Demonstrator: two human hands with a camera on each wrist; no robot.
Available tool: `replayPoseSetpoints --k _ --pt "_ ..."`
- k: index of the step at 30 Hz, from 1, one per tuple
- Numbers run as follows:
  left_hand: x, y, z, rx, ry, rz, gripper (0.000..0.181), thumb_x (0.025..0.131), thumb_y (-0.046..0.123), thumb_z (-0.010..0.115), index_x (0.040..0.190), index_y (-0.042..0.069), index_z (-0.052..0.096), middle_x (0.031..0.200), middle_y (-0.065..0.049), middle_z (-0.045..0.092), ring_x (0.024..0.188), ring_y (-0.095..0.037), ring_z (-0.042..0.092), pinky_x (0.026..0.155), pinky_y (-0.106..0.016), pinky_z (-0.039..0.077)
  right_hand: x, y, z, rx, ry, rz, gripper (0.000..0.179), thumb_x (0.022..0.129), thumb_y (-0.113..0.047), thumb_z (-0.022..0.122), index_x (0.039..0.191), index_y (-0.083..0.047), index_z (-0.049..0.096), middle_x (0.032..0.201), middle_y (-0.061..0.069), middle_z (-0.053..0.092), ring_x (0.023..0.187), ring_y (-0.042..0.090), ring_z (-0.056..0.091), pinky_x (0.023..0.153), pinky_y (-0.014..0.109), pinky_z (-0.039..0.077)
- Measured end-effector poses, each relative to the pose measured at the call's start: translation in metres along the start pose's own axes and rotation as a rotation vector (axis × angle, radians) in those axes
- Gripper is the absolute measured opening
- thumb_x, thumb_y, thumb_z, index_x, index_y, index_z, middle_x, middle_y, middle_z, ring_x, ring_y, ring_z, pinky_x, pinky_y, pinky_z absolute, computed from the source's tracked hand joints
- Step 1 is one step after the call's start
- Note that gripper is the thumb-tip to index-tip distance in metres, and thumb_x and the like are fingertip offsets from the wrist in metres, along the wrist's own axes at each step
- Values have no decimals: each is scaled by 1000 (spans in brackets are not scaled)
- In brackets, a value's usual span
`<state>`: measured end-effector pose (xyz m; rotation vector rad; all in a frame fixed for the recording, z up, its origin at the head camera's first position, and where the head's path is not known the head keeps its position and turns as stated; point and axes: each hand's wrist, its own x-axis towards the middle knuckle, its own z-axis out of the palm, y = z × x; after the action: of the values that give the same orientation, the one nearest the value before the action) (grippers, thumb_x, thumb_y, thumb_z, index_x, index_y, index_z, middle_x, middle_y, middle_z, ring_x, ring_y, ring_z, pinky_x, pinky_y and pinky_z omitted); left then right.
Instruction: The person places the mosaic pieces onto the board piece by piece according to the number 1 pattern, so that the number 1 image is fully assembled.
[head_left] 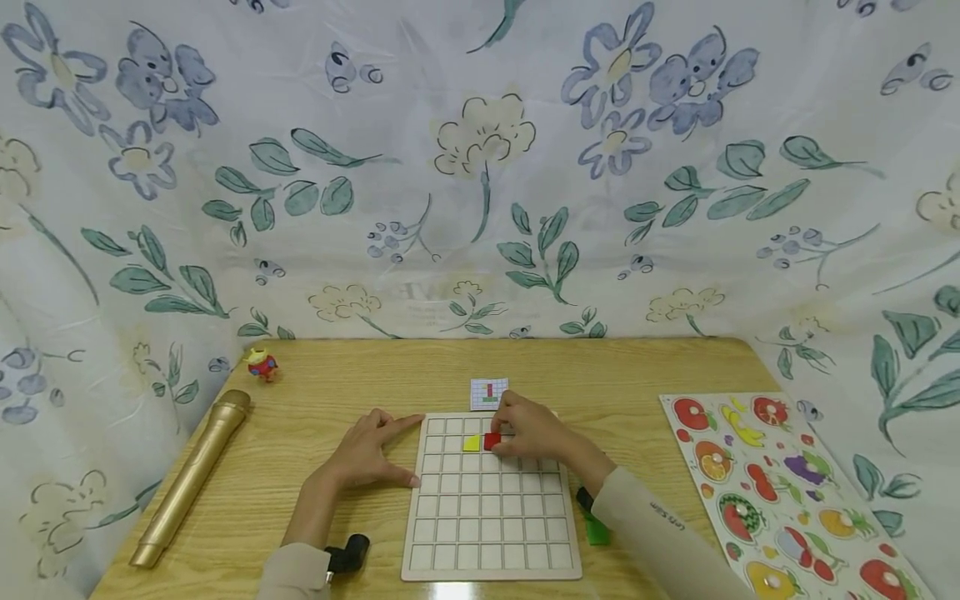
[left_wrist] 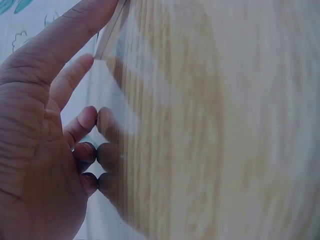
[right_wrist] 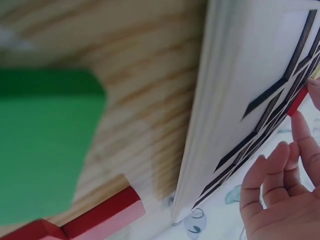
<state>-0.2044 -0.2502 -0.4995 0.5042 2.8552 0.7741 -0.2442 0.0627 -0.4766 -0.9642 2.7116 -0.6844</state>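
Observation:
A white grid board point(head_left: 491, 533) with square recesses lies on the wooden table. My right hand point(head_left: 534, 429) pinches a red square tile point(head_left: 491, 441) between thumb and index finger at the second row from the far edge. Just left of it sits a yellow tile point(head_left: 472, 443) with a slanted side. Along the board's left edge my left hand point(head_left: 363, 454) rests, thumb and index finger spread straight to the rim; its other fingertips touch the table in the left wrist view. Past the far edge lies a small card point(head_left: 489, 393) printed with a coloured pattern on a grid.
Right of the board, partly under my right forearm, lie a green piece point(right_wrist: 45, 140) and red blocks point(right_wrist: 102, 215). A gold microphone point(head_left: 195, 475) and a small toy figure point(head_left: 261, 364) are at the left. A fruit picture board point(head_left: 712, 492) covers the table's right side.

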Motion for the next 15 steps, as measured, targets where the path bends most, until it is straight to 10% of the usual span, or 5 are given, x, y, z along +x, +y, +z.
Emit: replayPoseSetpoints --k 15 --pt "0 2 -1 -1 4 -19 101 58 62 86 147 29 50 99 -2 37 85 -19 32 74 -34 27 -6 -4 -4 -6 42 -40 32 82 -28 82 108 -11 74 100 0 53 81 9 48 72 25 44"
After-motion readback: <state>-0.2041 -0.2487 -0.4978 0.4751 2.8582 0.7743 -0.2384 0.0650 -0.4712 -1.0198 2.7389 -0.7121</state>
